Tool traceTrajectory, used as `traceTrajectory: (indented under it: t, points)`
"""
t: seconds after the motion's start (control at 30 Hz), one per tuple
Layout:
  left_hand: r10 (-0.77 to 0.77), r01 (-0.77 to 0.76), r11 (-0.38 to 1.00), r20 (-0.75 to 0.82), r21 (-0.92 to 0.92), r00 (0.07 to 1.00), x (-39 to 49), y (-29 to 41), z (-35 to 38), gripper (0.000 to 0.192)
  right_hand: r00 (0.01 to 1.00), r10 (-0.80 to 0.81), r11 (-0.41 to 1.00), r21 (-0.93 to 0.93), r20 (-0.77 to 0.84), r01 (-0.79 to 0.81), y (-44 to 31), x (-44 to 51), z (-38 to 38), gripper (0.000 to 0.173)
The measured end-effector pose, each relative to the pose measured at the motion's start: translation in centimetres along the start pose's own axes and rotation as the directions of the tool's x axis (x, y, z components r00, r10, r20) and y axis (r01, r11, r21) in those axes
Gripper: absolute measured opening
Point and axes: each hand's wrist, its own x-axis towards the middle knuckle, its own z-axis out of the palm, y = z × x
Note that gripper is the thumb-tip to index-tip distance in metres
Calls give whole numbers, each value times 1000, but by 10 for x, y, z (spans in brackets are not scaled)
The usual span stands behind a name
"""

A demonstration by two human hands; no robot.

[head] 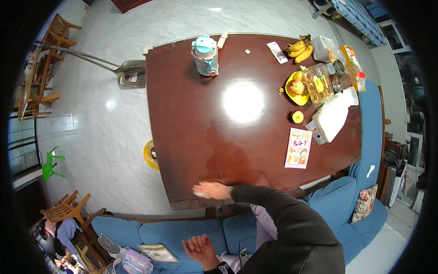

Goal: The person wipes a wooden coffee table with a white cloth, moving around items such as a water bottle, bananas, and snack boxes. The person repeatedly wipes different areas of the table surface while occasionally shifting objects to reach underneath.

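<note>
My right hand (214, 190) lies palm down on the dark red wooden table (184, 137), near its front left corner. Under its fingers shows a bit of white material (201, 195), mostly covered, perhaps tissue or cloth. Beyond that hand the tabletop carries a darker patch; whether it is moisture or a reflection I cannot tell. Over the blue sofa, below the table's front edge, hangs my left hand (201, 249), fingers loosely curled, thumb apart, nothing visible in it. A pink illustrated booklet (298, 148) lies flat to the right of my right arm.
A turquoise-lidded bottle (205, 56) stands at the back left. Along the right are bananas (299, 49), a yellow fruit plate (297, 97), a clear pastry box (318, 84) and a white tissue pack (331, 118). A long-handled dustpan (131, 74) touches the left edge; a blue sofa (184, 227) runs in front.
</note>
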Motion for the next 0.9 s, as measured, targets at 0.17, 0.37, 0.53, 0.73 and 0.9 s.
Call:
traceTrajectory:
  t: [0.17, 0.37, 0.53, 0.73, 0.9]
  points:
    - [3, -4, 995, 9, 97, 1000, -4, 10, -7, 50, 955, 292, 630, 743, 42, -226, 54, -189, -54, 35]
    - [-21, 25, 999, -86, 48, 996, -7, 14, -34, 49, 308, 508, 644, 116, -805, -757, 196, -193, -175, 66]
    - [-42, 50, 996, -104, 72, 994, -6, 4, -35, 51, -137, 548, 826, 560, -825, -67, 234, -16, -195, 40]
    - [-80, 81, 989, -14, 127, 997, 1, -13, -7, 52, 777, 216, 926, -127, -591, -354, 57, 49, -65, 59]
    - [-72, 61, 985, 63, 162, 995, -9, -4, 1, 50, 973, 135, 988, 97, -185, -118, -1, -129, 3, 54]
